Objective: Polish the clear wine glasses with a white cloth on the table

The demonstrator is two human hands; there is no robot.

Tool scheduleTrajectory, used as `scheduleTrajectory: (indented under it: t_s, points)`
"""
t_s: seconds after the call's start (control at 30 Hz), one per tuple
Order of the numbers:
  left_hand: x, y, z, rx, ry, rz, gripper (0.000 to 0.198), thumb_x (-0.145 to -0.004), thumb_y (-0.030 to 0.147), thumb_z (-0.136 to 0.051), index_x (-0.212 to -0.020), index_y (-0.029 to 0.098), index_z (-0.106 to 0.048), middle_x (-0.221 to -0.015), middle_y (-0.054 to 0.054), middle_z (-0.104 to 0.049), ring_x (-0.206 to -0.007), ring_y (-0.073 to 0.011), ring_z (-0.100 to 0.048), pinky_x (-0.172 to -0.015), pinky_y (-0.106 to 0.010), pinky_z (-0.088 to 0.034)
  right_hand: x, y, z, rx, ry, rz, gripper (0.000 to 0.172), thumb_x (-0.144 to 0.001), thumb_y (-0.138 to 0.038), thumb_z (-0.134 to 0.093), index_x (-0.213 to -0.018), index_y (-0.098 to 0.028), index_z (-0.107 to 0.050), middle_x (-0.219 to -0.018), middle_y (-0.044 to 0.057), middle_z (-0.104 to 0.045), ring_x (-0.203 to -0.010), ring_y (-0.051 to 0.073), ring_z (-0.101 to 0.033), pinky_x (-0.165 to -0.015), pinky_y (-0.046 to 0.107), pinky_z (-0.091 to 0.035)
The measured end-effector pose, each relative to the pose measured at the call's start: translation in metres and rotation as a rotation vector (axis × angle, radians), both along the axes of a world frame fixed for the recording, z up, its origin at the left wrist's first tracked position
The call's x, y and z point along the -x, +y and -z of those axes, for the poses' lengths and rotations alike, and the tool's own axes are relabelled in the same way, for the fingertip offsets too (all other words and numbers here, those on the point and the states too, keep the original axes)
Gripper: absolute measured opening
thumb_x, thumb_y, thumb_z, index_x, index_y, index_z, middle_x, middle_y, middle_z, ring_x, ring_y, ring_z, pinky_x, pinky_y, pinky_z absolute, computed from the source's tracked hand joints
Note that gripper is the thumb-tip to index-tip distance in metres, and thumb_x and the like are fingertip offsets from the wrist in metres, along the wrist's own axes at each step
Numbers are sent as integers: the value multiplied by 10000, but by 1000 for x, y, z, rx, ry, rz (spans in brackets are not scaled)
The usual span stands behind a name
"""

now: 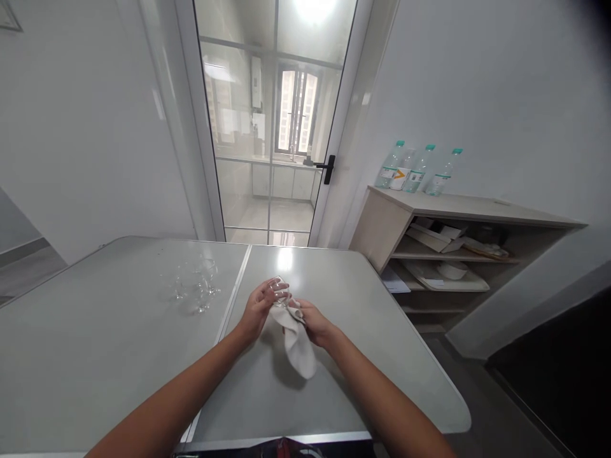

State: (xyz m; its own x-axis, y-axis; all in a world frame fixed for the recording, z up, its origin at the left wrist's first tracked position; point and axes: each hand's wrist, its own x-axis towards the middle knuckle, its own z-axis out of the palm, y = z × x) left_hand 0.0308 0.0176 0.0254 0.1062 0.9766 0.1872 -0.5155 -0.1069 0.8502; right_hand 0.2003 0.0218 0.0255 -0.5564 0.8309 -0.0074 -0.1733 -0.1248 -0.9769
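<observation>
A clear drinking glass [280, 282] is held over the table by my left hand [260, 305], its fingers closed around the glass. My right hand [312, 321] grips a whitish cloth [300, 353] and presses it against the near side of the glass. The rest of the cloth hangs down toward the tabletop. My right fingertips are partly hidden by the cloth. Several clear glasses [203, 280] stand in a group on the left half of the table, apart from both hands.
The pale grey table [119, 356] has a light seam [233, 292] across it. Beyond its far edge is a glass door [272, 127] with a black handle [327, 168]. On the right, a wooden shelf unit [389, 219] carries several plastic bottles [415, 170] on top.
</observation>
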Motion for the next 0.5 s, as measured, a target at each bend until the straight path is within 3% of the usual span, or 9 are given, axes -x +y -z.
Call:
scheduleTrajectory:
  t_s: [0.07, 0.13, 0.23, 0.33, 0.43, 0.5]
  points:
    - [1, -1, -4, -5, -47, 52, 584, -819, 463, -788, -1276, 148, -604, -1326, -206, -651, -1084, -331, -702, -980, -479, -523, -2, 1, -1, 162, 57, -81, 480, -803, -657, -689, -816, -193, -567, -610, -21, -547, -513, 142, -481, -555, 287, -404]
    - [2, -3, -7, -22, -53, 75, 598, -817, 466, -790, -1291, 156, -599, -1341, -207, -638, -1090, -335, -697, -974, -481, -526, -3, 1, -3, 147, 52, -109, 477, -810, -652, -685, -833, -189, -576, -631, -15, -560, -528, 144, -495, -563, 288, -412]
    - [3, -4, -7, -104, 29, 34, 610, -824, 465, -784, -1316, 173, -575, -1324, -195, -648, -1083, -317, -695, -980, -471, -523, -1, -3, -5, -177, -93, -5, 371, -884, -553, -649, -963, -193, -608, -791, 16, -636, -708, 175, -566, -684, 297, -446]
    - [2, -3, -3, -205, 173, -93, 603, -821, 426, -798, -1321, 197, -552, -1304, -172, -660, -1112, -291, -682, -1019, -446, -502, 2, -6, -3, -550, -416, 211, 205, -949, -386, -580, -1064, -216, -583, -898, 35, -662, -814, 201, -575, -750, 303, -421]
    - [0, -1, 1, -190, 212, -158, 587, -830, 415, -791, -1319, 207, -542, -1321, -164, -648, -1141, -280, -672, -1029, -434, -497, 4, -7, 1, -621, -573, 288, 157, -966, -345, -530, -1051, -217, -565, -893, 41, -658, -788, 204, -568, -734, 301, -397]
    - [-2, 0, 2, -118, 152, -129, 570, -845, 443, -771, -1307, 191, -553, -1314, -174, -651, -1110, -280, -684, -997, -433, -516, 5, -7, 2, -519, -441, 228, 202, -959, -402, -550, -1021, -213, -585, -878, 34, -656, -788, 197, -568, -736, 295, -407]
